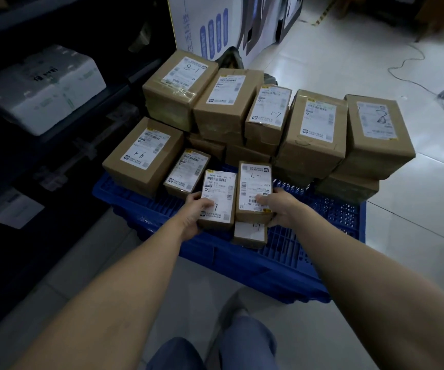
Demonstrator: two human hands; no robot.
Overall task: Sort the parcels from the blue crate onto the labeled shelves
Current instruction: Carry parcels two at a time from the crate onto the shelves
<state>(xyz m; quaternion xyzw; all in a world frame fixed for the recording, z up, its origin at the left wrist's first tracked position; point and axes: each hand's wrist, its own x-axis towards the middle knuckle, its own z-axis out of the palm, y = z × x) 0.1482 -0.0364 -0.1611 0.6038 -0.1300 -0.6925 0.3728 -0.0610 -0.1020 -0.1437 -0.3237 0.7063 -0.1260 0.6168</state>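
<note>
The two hands were both down at the near end of the blue crate (282,265), each on its own little box. The left hand (194,209) held the left small parcel (219,193), with its thumb on the white label and its fingers curled round the left edge. The right hand (279,206) held the right small parcel (254,182) the same way from the right side. The two boxes lay side by side and touching, with their long sides pointing away from the person, so each hand came at its box from the outer long edge. The right one had a hand-written mark that looked like 1-7, seen upside down. A third small parcel (250,236) lay just under them, nearer the person, and no hand was on it. The dark shelves (55,145) stood off to the person's left, so the left hand was the nearer one to them and the boxes would likely have to swing that way. Behind the little boxes the crate was piled with bigger brown parcels (311,126), stacked higher than its rim. It was hard to tell if the far right stack sat in the crate or beside it. A white box (50,89) lay on one shelf
</note>
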